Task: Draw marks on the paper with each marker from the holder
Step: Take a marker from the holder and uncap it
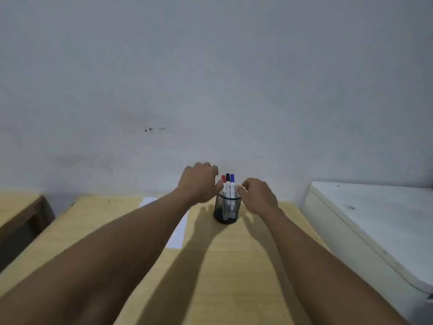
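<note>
A pale wall (210, 66) fills the upper half. Below it the wooden table (234, 266) runs off the bottom edge, with a white cabinet (375, 219) at three o'clock, cut off by the frame. The paper (180, 231), at ten o'clock from the holder, is mostly hidden under the left forearm. The black mesh holder (226, 208) stands upright between both hands. The left hand (199, 182) hovers loosely curled beside the red marker (223, 181); whether its thumb touches, I cannot tell. The right hand (260, 195), slack and empty, sits at the holder's three o'clock. The black marker (227, 180) and blue marker (232, 182) stand capped inside.
</note>
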`<state>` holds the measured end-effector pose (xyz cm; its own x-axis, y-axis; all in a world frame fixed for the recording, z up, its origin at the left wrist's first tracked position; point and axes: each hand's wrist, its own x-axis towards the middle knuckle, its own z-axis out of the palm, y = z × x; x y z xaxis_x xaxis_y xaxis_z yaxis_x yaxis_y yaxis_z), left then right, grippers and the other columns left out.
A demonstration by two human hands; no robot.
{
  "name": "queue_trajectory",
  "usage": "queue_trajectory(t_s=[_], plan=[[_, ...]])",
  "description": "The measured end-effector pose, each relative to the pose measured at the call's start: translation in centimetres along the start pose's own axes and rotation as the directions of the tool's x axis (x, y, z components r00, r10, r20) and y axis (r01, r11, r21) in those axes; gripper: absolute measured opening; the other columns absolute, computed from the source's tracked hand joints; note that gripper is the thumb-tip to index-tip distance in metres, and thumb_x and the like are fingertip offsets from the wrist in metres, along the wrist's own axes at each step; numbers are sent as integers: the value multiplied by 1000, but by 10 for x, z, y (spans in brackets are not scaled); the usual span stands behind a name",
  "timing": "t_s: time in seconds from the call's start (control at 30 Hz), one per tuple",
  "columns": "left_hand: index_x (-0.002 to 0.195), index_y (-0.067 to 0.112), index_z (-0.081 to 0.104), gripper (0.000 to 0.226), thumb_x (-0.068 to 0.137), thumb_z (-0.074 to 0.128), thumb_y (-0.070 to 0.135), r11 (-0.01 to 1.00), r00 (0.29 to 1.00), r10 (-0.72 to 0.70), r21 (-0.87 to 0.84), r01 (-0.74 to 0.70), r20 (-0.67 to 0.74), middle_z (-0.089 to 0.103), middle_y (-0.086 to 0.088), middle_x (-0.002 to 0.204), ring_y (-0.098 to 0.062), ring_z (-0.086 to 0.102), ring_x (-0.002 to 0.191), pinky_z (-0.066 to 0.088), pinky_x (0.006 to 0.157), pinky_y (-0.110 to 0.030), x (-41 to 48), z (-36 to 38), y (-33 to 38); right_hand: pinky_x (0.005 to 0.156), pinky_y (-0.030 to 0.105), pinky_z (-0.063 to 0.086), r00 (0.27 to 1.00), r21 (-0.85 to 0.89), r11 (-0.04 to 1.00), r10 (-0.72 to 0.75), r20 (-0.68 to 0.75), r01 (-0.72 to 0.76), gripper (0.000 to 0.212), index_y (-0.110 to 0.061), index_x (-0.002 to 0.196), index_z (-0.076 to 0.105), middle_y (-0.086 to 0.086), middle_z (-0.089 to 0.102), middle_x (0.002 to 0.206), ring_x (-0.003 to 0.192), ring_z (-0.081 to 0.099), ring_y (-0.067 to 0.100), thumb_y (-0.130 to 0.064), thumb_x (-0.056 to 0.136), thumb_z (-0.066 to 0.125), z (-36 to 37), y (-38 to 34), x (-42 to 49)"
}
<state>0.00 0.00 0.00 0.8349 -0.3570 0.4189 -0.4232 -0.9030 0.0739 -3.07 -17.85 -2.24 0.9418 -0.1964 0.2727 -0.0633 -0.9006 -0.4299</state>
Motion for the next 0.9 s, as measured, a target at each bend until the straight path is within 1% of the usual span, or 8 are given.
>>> queue_trajectory(t_s=[0.07,0.13,0.23,0.33,0.47,0.63,0.77,0.9], plan=[[131,20,58,45,98,44,49,1000,1000,4,5,-4,24,63,-5,130,-26,56,119,44,94,-44,24,7,0,87,40,53,999,52,998,34,37,-36,39,-14,120,68,4,69,118,109,63,26,-44,101,53,8,3,17],[133,22,56,42,100,42,44,1000,999,12,9,-12,51,62,-4,131,-26,55,121,40,97,-45,46,15,0,94,47,52,995,90,994,62,80,-69,36,-16,118,69,3,70,120,114,61,26,-45,99,55,15,2,28],[135,24,54,39,102,39,40,998,995,26,46,-30,96,60,-4,134,-27,51,124,36,99,-48,66,33,5,94,49,51,991,119,988,84,102,-96,25,-22,105,72,0,72,109,107,63,27,-41,96,58,32,7,41],[136,28,54,39,103,38,41,999,986,11,43,-19,165,56,-5,139,-29,44,129,32,101,-52,78,45,7,95,50,51,989,155,981,102,107,-118,22,-25,107,73,-1,72,110,105,64,27,-36,94,59,40,8,48],[116,30,69,30,102,44,38,1000,993,17,-26,-14,118,60,-2,128,-29,45,122,31,95,-52,82,57,10,97,50,48,993,184,977,102,53,-110,20,-26,107,75,-3,71,118,114,61,27,-35,95,62,46,10,56],[108,30,72,22,97,56,40,992,998,-25,-119,31,59,62,2,126,-26,44,124,28,94,-48,81,53,14,92,45,38,992,192,974,119,34,-123,19,-23,105,73,-1,68,123,122,53,28,-36,97,62,44,7,60],[103,30,69,18,95,58,42,963,997,-71,-260,77,35,69,9,112,-21,49,121,27,95,-48,78,30,17,85,39,28,995,197,975,103,-6,-100,15,-28,90,63,-7,69,111,118,53,26,-27,101,53,25,-4,53],[86,30,70,12,93,64,37,911,992,-130,-397,116,-9,72,12,89,-15,62,101,25,86,-43,70,-2,23,83,37,25,993,252,964,99,-67,-79,11,-27,91,60,-12,66,96,105,61,22,-33,99,58,-3,-23,38]])
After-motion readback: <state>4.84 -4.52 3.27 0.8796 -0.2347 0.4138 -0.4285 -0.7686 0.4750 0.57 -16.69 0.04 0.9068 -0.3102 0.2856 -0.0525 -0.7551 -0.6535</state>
